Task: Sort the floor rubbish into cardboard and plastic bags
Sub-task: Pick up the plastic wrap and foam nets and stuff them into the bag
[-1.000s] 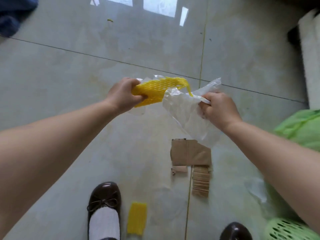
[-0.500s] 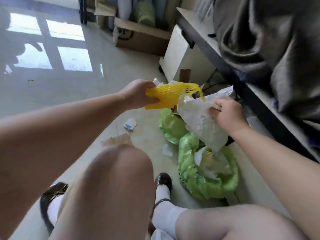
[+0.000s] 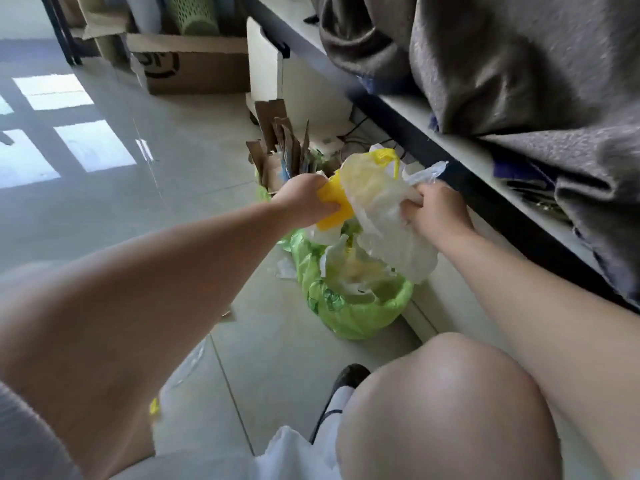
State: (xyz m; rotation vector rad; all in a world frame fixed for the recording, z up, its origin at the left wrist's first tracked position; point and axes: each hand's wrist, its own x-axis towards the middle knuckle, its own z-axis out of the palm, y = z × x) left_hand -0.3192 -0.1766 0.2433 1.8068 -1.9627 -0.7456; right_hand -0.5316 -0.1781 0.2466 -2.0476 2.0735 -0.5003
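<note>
My left hand (image 3: 306,200) grips a yellow foam net (image 3: 337,206) by one end. My right hand (image 3: 434,211) clutches a crumpled clear plastic film (image 3: 377,199), which drapes over the net. Both are held just above an open green plastic bag (image 3: 349,306) on the floor that holds light plastic scraps. Behind it stands a second bag (image 3: 280,157) stuffed with upright brown cardboard pieces.
A low shelf edge (image 3: 450,147) with grey cloth (image 3: 519,64) runs along the right. A cardboard box (image 3: 197,69) and a white cabinet (image 3: 266,67) stand at the back. My knee (image 3: 446,410) and a dark shoe (image 3: 349,375) fill the foreground. Small scraps (image 3: 154,407) lie on the tiles.
The view turned from the floor tiles to the bags by the shelf. Both hands carried the net and film over the green bag and moved closer together.
</note>
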